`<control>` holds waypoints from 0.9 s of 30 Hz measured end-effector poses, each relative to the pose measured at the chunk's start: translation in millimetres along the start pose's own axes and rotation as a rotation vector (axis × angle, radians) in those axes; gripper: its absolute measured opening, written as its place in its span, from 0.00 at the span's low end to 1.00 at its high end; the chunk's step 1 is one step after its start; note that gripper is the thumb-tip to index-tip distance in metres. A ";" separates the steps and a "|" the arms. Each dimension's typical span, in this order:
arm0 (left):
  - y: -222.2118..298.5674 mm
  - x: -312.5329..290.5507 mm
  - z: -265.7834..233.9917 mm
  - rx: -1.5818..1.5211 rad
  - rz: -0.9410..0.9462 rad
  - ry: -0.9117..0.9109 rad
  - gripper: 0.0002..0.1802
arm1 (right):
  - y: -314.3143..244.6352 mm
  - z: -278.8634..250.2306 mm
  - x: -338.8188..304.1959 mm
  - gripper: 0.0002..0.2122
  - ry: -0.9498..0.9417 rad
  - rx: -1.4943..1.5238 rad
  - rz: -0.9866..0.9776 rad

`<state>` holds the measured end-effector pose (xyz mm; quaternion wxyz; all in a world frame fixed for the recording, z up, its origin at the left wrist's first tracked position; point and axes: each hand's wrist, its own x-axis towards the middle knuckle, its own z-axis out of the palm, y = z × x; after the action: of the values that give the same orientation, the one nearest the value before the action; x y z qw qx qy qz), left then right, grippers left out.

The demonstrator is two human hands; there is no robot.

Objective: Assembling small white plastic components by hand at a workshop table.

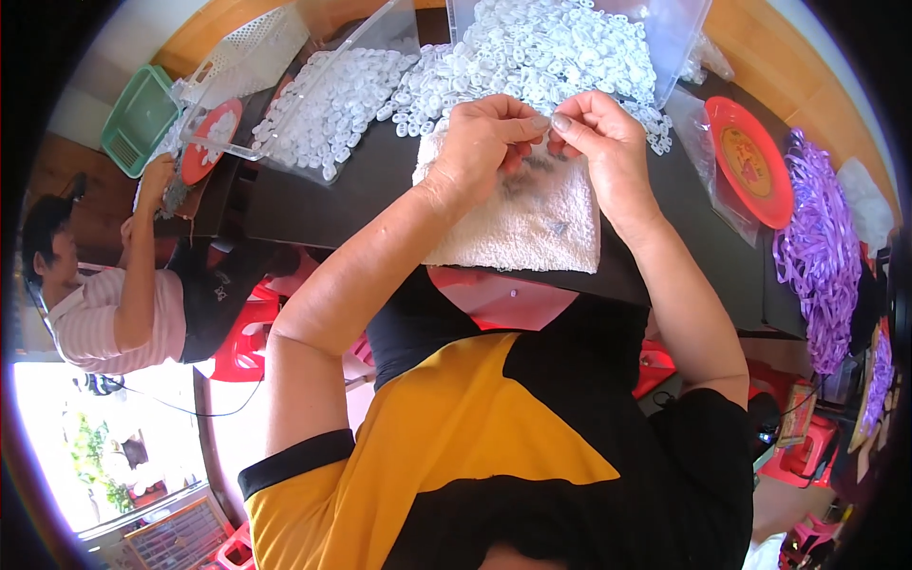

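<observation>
My left hand (480, 147) and my right hand (608, 147) meet above a folded white towel (475, 237) on the dark table. Thumb and fingertips are pinched together on both sides, almost touching each other. Whatever sits between them is too small to make out. Small dark bits (537, 171) lie on the towel below my fingers, partly hidden by them. Just beyond my hands spreads a big heap of small white oval plastic pieces (560, 52), spilling from a clear plastic bin (679, 47) lying on its side.
Left of the heap, another clear bin (380, 21) holds similar white pieces (328, 104). On the right are a red plate (750, 161), a clear plastic bag (698, 142) and bundled purple ribbons (822, 237). A co-worker (123, 304) sits at left near a red plate (204, 161) and green basket (128, 119).
</observation>
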<state>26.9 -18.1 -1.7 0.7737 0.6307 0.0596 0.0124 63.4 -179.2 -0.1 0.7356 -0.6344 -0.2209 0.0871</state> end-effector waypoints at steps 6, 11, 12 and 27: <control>-0.1 -0.3 1.4 0.031 0.035 0.009 0.06 | 7.0 -7.2 6.1 0.02 0.067 -0.010 -0.028; -4.7 -3.3 1.2 -0.012 0.052 -0.008 0.05 | 6.2 -3.8 3.4 0.02 0.010 -0.030 -0.059; -4.6 -3.9 1.1 -0.023 0.060 -0.022 0.05 | 7.1 -2.8 3.4 0.02 -0.021 -0.045 -0.079; -7.2 -13.6 0.7 0.180 0.346 -0.049 0.09 | -6.9 -4.5 0.7 0.03 0.044 0.047 0.042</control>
<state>13.1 -21.6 -7.5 0.7017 0.6982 -0.0679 0.1245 64.9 -184.2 6.3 0.7529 -0.6234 -0.1891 0.0939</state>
